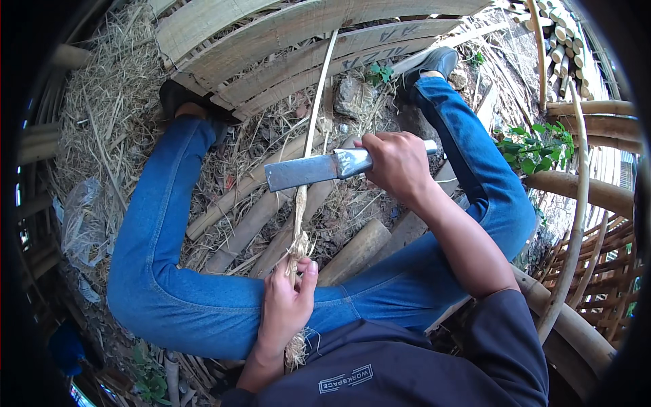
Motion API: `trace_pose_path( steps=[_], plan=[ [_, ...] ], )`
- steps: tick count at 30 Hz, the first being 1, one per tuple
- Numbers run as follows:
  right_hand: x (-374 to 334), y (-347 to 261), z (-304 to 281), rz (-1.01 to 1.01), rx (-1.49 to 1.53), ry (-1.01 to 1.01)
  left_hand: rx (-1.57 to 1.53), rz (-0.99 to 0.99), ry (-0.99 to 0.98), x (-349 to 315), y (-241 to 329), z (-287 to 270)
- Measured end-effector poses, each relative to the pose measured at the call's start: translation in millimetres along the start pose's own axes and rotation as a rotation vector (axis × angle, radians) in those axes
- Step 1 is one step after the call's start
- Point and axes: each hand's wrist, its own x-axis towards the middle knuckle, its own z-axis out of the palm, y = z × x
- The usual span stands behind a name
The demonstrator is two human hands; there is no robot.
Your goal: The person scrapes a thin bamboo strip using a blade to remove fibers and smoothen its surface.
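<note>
My right hand (pixel 399 165) is closed around the tube-like metal handle of a broad, square-ended knife (pixel 300 174). Its grey blade points left and lies across a long, pale bamboo strip (pixel 319 98). From beside the wooden boards, the strip runs toward my lap, passing under the blade. Low in the middle, my left hand (pixel 288 297) is closed on the near end of the strip, where curled shavings (pixel 298 245) bunch up just above the fingers. More shavings (pixel 296 351) hang by my left wrist.
Slatted wooden boards (pixel 291 41) stand between my feet. Bamboo poles (pixel 356 252) lie on the straw-littered ground under my bent legs. A stone (pixel 356 97) sits near the boards. Cut bamboo pieces (pixel 563 44) are stacked at the far right, beyond a leafy plant (pixel 539 148). Clear plastic (pixel 85 224) lies at left.
</note>
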Motion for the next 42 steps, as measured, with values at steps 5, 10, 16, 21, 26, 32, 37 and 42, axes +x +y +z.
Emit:
trace_pose_path(
  steps=[5,10,16,21,26,32,37,42],
  plan=[
    [-0.8,-2.9,-2.1,-0.083,-0.005,0.105,-0.358,-0.182,-0.166,5.6,3.8,-0.6],
    [-2.3,-2.8,-2.1,-0.111,-0.048,0.116,-0.317,-0.132,-0.113,5.0,-3.2,3.4],
    [-5.0,-0.4,6.4,-0.056,0.025,-0.057,-0.140,-0.016,-0.026,4.8,-7.7,3.7],
    [-4.6,-9.3,1.0,0.041,0.052,-0.235,-0.173,-0.087,-0.101,6.6,-3.9,-0.3],
    [-7.2,-9.2,2.6,0.092,0.135,-0.300,-0.289,-0.143,-0.045,3.1,-5.0,1.2],
    [-5.0,-4.7,-4.5,0.051,0.132,-0.284,-0.474,-0.273,-0.062,-3.3,-0.1,-0.4],
    [-5.0,-3.7,-3.0,0.047,0.137,-0.286,-0.241,-0.250,-0.156,-1.6,-2.3,-8.7],
    [-4.3,-3.5,-2.3,0.038,0.153,-0.292,-0.327,-0.241,-0.197,3.1,-3.7,-10.7]
  ],
)
